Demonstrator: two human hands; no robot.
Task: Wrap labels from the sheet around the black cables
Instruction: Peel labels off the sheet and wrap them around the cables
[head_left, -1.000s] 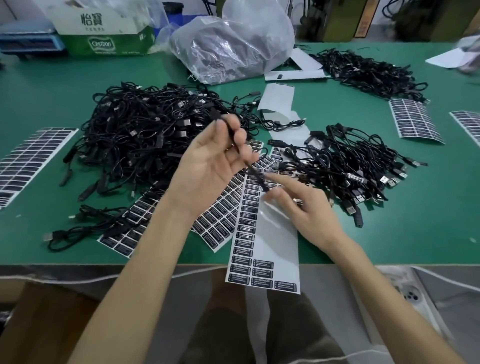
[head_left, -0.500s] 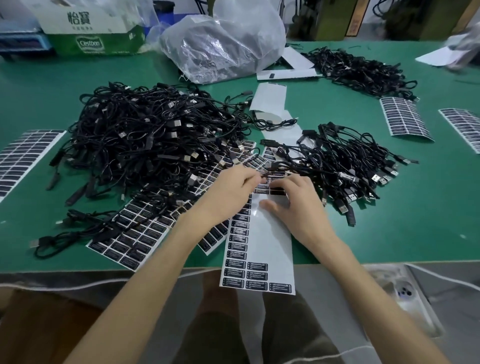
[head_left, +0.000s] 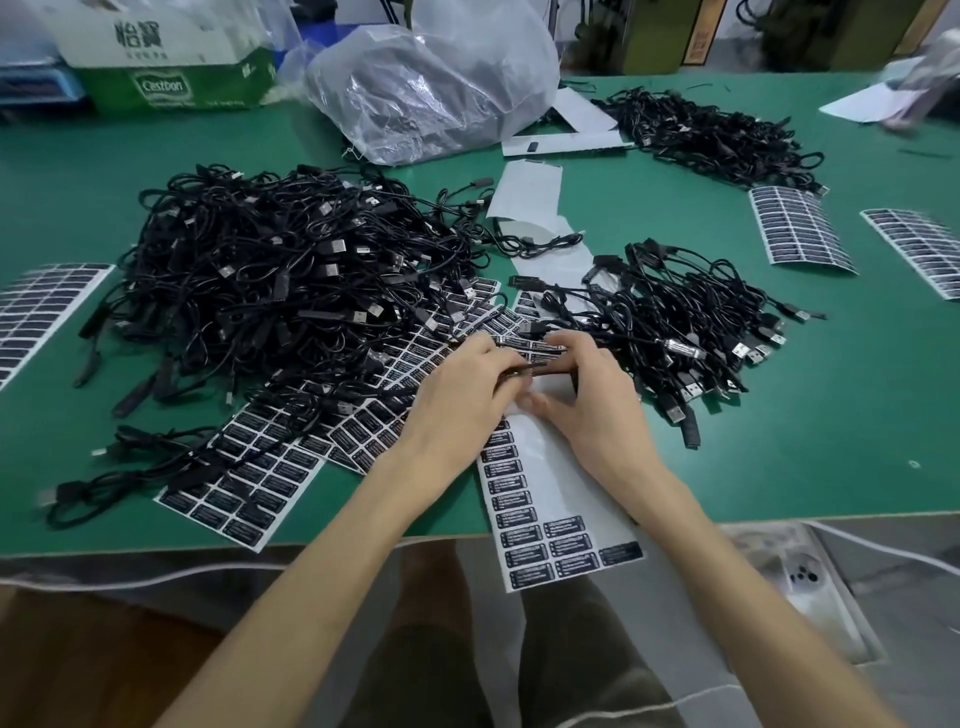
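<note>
A black cable (head_left: 525, 369) lies over the upper part of the half-used label sheet (head_left: 558, 499), pinched by the left hand (head_left: 460, 402). The right hand (head_left: 589, 413) has its fingers curled round the cable too. The sheet overhangs the green tabletop (head_left: 831, 426) between a large cable pile (head_left: 270, 291) and a smaller pile (head_left: 680, 322).

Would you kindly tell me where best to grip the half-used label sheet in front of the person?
Take the label sheet by its near end, coming from the near side. That end hangs past the table edge, so thumb and finger can close on both faces; the rest lies flat, its far part under the left hand and right hand.
</note>
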